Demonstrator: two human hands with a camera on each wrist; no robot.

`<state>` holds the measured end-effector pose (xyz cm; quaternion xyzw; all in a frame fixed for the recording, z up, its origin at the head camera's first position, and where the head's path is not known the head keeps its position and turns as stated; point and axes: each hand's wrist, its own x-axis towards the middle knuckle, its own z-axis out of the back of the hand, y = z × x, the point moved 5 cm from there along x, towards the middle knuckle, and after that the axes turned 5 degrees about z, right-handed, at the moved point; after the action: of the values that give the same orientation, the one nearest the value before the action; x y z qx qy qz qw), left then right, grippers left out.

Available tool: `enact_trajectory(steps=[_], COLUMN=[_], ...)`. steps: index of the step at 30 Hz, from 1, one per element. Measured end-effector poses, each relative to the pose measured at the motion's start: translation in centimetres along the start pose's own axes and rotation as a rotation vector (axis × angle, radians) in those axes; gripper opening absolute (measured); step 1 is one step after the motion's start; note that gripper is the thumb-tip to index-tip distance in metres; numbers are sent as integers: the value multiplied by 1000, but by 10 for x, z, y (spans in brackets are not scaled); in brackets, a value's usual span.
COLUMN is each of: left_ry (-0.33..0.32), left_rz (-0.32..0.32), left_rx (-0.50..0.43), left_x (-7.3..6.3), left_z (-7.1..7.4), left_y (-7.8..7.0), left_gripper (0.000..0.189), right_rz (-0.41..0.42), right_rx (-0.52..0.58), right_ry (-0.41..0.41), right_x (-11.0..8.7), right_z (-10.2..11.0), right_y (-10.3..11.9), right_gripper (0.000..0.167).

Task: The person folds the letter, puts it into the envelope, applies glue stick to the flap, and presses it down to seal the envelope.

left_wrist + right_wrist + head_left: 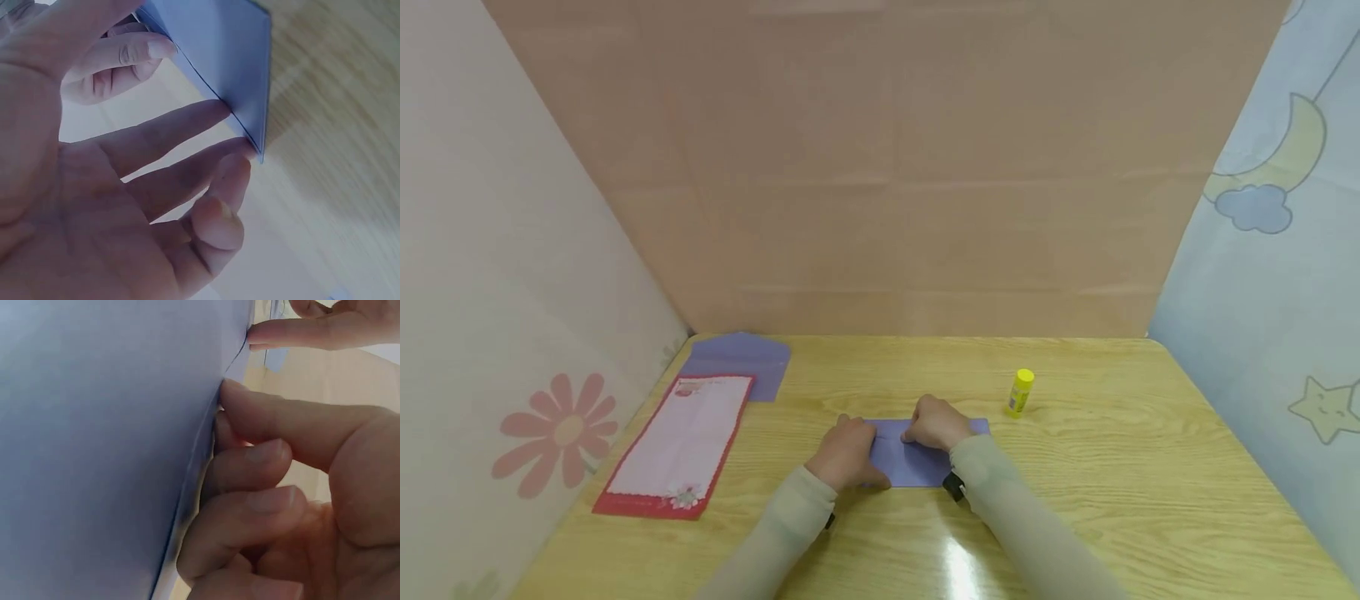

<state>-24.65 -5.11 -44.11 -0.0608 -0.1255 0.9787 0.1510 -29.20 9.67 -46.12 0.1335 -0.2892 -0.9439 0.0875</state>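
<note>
A purple envelope lies lengthwise on the table in front of me, a seam line running along its upper part. At its left end is my left hand, thumb at the near edge. In the left wrist view, two fairly straight fingers touch the envelope's edge, the others bent in. My right hand is over the right half; in the right wrist view its thumb and curled fingers pinch the paper edge. Part of the envelope is hidden under both hands.
A yellow glue stick stands upright, right of the hands. At left lies a red-bordered white letter sheet, overlapping a second purple envelope near the back corner. A brown panel rises behind the table.
</note>
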Motion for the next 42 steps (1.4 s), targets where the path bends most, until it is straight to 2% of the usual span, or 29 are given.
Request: enact_trajectory(steps=[5,13,22,28,35,42], left_ry=[-26,-64,-57,-61,-67,-60], left_rz=[40,91,70,65,52,33], left_rx=[22,38,27,28,13,-53], left_x=[1,0,1,2,2,-1], left_z=[0,0,0,-1,-2,-1], left_y=[3,10,12,13,13,12], left_gripper=[56,78,85,88,83,76], right_rz=[7,-30,-37,-10,-11,-29], right_rx=[21,19,14,-5,-3,10], right_ry=[11,22,4,-7,-22,-47], right_x=[-2,-2,9,14,19,24], right_z=[0,1,-8,-17,-24,-27], right_y=[-4,-8,6,20,32,37], right_gripper=[25,24,23,34,42,41])
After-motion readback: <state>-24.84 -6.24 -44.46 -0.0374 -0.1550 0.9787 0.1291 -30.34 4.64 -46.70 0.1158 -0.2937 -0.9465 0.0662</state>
